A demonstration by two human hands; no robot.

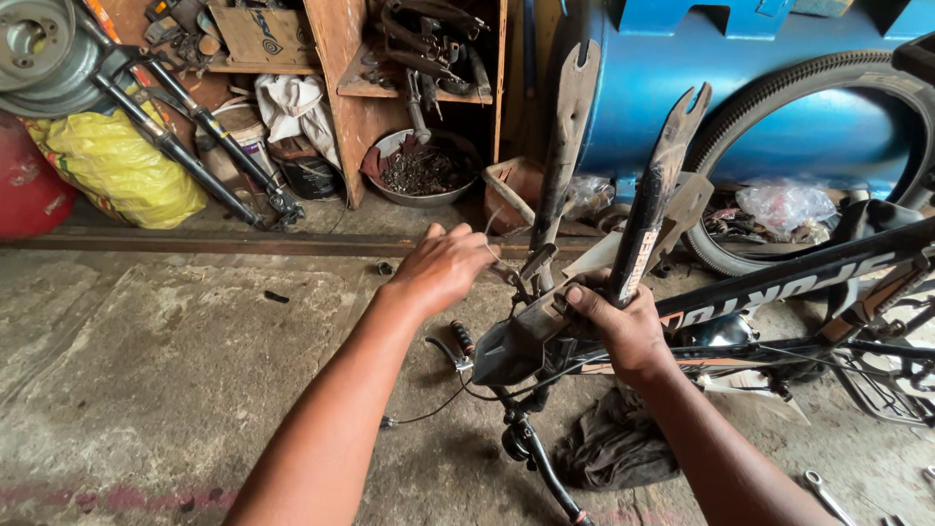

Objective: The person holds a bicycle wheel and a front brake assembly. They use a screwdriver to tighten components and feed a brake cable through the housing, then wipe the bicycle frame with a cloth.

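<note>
Scene: workshop floor (pixel 175 390), bare stained concrete; an upturned bicycle lies centre to right of frame.
Right hand: your right hand (pixel 623 326) is clenched round the lower part of the right fork leg (pixel 651 209), centre right of frame, thumb on top.
Left hand: your left hand (pixel 443 265), centre of frame, has fingers curled near a thin wire or cable end (pixel 492 234) by the left fork leg (pixel 563 146); you seem to pinch it, but I cannot tell if the grip is closed.
Fork: both legs point up and away, dropouts bare at the top, no wheel between them.
Frame: the black bicycle frame (pixel 779 282) runs from centre to the right edge.
Handlebar: handlebar and brake lever (pixel 453 349) lie on the floor below your hands, with cable trailing left.
Progress: judged from this, the front wheel is already off; work at the fork and cable is in hand, and nothing looks refitted.
Around: a tyre (pixel 779 107) leans on a blue drum (pixel 701 88), upper right; a metal bowl of small parts (pixel 424 170), upper centre; a yellow bag (pixel 122 166), upper left; a dark rag (pixel 614 443) and a spanner (pixel 823 492), lower right.
Hidden: your left fingertips and the wire are too small to read; the rear of the bicycle is cut off at right; the shelf contents are a dim clutter.
</note>
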